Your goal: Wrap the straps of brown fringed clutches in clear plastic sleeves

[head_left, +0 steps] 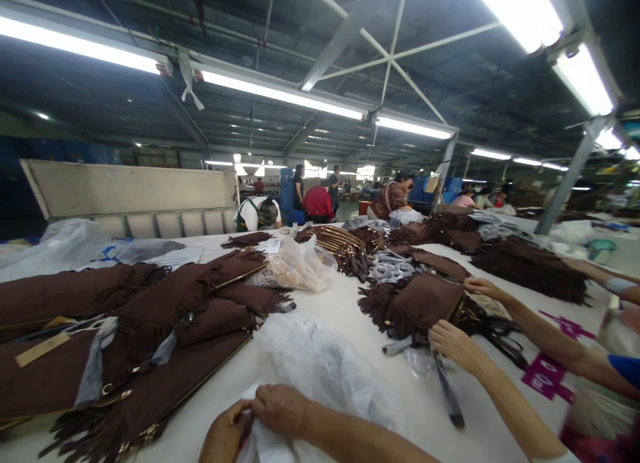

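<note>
Work at this moment centres on a plastic bag (330,363), thin and whitish, lying loose and crumpled near the middle of the white table (345,306). Its near edge is gathered in both of the person's hands, so the step in hand looks like handling the film at that edge. Parting its layers would, by judgement, call for a light pinch on each side and a small sliding of the thumbs.

The left hand (225,431) comes up from the near edge, fingers curled and closed on the film, most of its forearm out of view. The right hand (281,410) sits beside it, knuckles up, thumb and fingertips pinching the film; its forearm slants in from the near right. The two hands touch or nearly touch.

To the left lie fringed brown bags (185,343) with gold trim, one with a paper tag (43,350). On the right, a co-worker's hands (463,348) are at another brown bag (433,303). A clear sack (297,266) stands farther off.
</note>
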### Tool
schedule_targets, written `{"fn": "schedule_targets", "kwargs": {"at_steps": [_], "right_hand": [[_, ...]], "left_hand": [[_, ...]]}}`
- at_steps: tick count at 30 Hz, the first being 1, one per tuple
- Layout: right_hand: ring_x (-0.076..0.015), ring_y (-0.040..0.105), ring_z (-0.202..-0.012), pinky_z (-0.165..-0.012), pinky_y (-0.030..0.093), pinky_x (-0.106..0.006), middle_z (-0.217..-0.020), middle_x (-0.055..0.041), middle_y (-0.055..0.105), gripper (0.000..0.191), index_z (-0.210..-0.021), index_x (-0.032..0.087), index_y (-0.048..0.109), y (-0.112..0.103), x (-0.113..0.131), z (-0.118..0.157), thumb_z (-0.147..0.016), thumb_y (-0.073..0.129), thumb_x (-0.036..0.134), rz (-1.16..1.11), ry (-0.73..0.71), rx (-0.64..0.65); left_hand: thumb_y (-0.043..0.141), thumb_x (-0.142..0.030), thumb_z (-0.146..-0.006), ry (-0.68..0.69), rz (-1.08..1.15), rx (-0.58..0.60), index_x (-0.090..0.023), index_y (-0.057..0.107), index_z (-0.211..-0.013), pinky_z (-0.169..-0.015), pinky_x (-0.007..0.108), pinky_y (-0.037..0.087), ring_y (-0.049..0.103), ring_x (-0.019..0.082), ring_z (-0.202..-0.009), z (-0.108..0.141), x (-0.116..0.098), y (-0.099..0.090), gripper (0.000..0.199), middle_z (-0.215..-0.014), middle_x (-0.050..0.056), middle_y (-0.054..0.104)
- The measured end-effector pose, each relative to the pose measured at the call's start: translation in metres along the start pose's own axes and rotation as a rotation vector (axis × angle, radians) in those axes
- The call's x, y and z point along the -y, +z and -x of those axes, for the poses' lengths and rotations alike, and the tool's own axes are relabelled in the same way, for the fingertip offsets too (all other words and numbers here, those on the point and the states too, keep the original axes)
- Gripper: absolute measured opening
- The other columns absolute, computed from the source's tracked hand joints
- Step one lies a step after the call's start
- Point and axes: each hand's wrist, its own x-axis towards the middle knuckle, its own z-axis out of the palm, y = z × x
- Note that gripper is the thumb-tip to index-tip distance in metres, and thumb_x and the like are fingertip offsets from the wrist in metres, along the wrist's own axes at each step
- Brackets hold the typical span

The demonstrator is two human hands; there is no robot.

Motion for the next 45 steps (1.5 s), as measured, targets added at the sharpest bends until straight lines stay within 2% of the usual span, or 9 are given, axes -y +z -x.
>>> {"fn": "schedule_targets", "kwargs": {"at_steps": [4, 9, 19, 29, 35, 38, 40, 42, 45], "right_hand": [[-0.0146, 0.058, -0.073, -0.055, 0.044, -0.025, -0.085, -0.0055, 0.06, 0.013, -0.103, 0.015, 0.056, 0.007, -0.001, 0.0, -0.096, 0.047, 0.02, -0.019, 0.033, -0.03], [-0.0143, 0.058, -0.069, -0.05, 0.043, -0.025, -0.081, -0.0046, 0.06, 0.014, -0.104, 0.016, 0.057, 0.001, 0.001, 0.0, -0.096, 0.046, 0.02, -0.018, 0.048, -0.049], [-0.0149, 0.061, -0.078, -0.06, 0.047, -0.027, -0.086, -0.0073, 0.063, 0.019, -0.103, 0.016, 0.058, -0.014, 0.003, 0.003, -0.097, 0.039, 0.015, -0.018, 0.027, 0.003], [-0.0185, 0.055, -0.071, -0.053, 0.042, -0.029, -0.082, -0.0043, 0.057, 0.011, -0.099, 0.014, 0.051, 0.019, -0.002, -0.002, -0.095, 0.047, 0.023, -0.008, 0.023, -0.002], [-0.018, 0.055, -0.07, -0.051, 0.04, -0.028, -0.082, -0.0033, 0.057, 0.013, -0.104, 0.015, 0.05, 0.014, 0.0, -0.003, -0.096, 0.044, 0.023, 0.023, 0.036, -0.028], [-0.0175, 0.056, -0.069, -0.05, 0.039, -0.028, -0.082, -0.003, 0.057, 0.015, -0.107, 0.015, 0.049, 0.011, 0.001, -0.003, -0.097, 0.04, 0.023, 0.023, 0.026, -0.032], [-0.0177, 0.056, -0.07, -0.051, 0.04, -0.027, -0.081, -0.0032, 0.057, 0.016, -0.104, 0.015, 0.049, 0.011, 0.001, -0.002, -0.099, 0.037, 0.024, 0.027, 0.016, -0.031], [-0.0182, 0.057, -0.072, -0.052, 0.04, -0.027, -0.082, -0.0031, 0.057, 0.017, -0.103, 0.016, 0.049, 0.013, 0.0, -0.002, -0.1, 0.036, 0.026, 0.029, 0.033, -0.021], [-0.0182, 0.056, -0.075, -0.054, 0.041, -0.027, -0.085, -0.0035, 0.057, 0.019, -0.099, 0.016, 0.049, 0.017, -0.003, -0.001, -0.1, 0.037, 0.031, 0.015, 0.086, 0.025]], "left_hand": [[0.051, -0.036, -0.073, -0.134, 0.006, -0.036, -0.019, 0.065, -0.093, -0.04, 0.025, 0.032, 0.047, 0.018, -0.042, 0.005, -0.008, 0.004, 0.03, -0.05, -0.002, 0.05], [0.049, -0.034, -0.074, 0.014, -0.087, -0.082, -0.02, 0.066, -0.09, -0.057, 0.027, 0.046, 0.06, 0.022, -0.062, 0.015, -0.026, 0.0, 0.027, -0.063, 0.001, 0.062], [0.045, -0.037, -0.08, 0.082, -0.184, 0.011, -0.021, 0.067, -0.098, -0.07, 0.027, 0.047, 0.064, 0.024, -0.077, 0.009, -0.02, -0.007, 0.033, -0.073, 0.001, 0.067], [0.046, -0.03, -0.077, 0.089, -0.219, 0.01, -0.018, 0.068, -0.105, -0.072, 0.028, 0.046, 0.062, 0.023, -0.072, 0.003, -0.014, -0.006, 0.037, -0.073, 0.002, 0.066], [0.046, -0.035, -0.082, 0.132, -0.136, 0.044, -0.02, 0.068, -0.096, -0.074, 0.028, 0.048, 0.063, 0.023, -0.078, 0.008, -0.026, -0.007, 0.03, -0.079, 0.002, 0.068], [0.047, -0.037, -0.082, 0.131, -0.092, 0.048, -0.019, 0.066, -0.092, -0.069, 0.027, 0.048, 0.063, 0.022, -0.074, 0.008, -0.024, -0.006, 0.028, -0.076, 0.002, 0.066], [0.047, -0.041, -0.082, 0.075, -0.048, 0.053, -0.019, 0.063, -0.092, -0.054, 0.025, 0.045, 0.059, 0.019, -0.06, 0.004, -0.015, -0.003, 0.029, -0.066, 0.001, 0.061], [0.047, -0.048, -0.081, -0.017, 0.012, 0.076, -0.018, 0.059, -0.097, -0.037, 0.023, 0.032, 0.049, 0.015, -0.041, -0.001, -0.002, -0.001, 0.036, -0.056, -0.002, 0.054], [0.048, -0.058, -0.078, -0.119, 0.092, 0.12, -0.018, 0.053, -0.103, -0.03, 0.02, 0.017, 0.036, 0.011, -0.03, -0.005, 0.01, 0.001, 0.048, -0.054, -0.004, 0.051]]}}
